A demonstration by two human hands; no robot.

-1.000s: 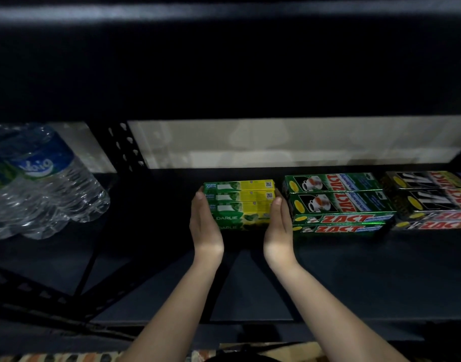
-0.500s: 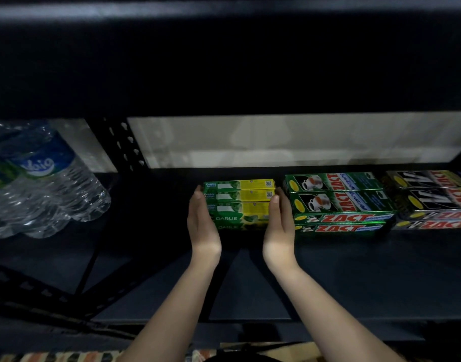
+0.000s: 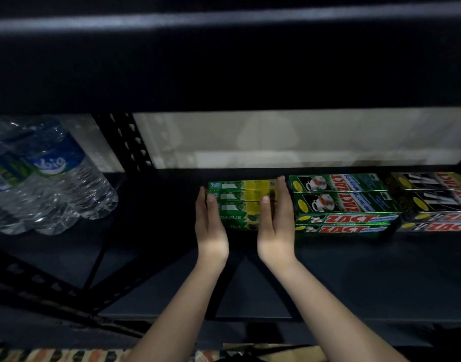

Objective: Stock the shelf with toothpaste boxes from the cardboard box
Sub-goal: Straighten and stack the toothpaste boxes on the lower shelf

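Both hands flat and straight-fingered, left hand (image 3: 209, 226) and right hand (image 3: 276, 220) press the ends of the green Darlie toothpaste boxes (image 3: 241, 202) stacked on the dark shelf (image 3: 355, 270), right beside the Zact boxes (image 3: 342, 205).

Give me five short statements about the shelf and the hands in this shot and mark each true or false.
1. Both hands, the left hand and the right hand, flank the green-and-yellow Darlie boxes with straight fingers. True.
2. The Darlie boxes sit to the right of the green Zact boxes. False: they sit to the left of them.
3. The water bottles lie at the left end of the shelf. True.
4. The right hand holds a single box up in the air. False: the stack rests on the shelf.
5. Red boxes fill the shelf between the bottles and the Darlie stack. False: that stretch shows only dark shelf.
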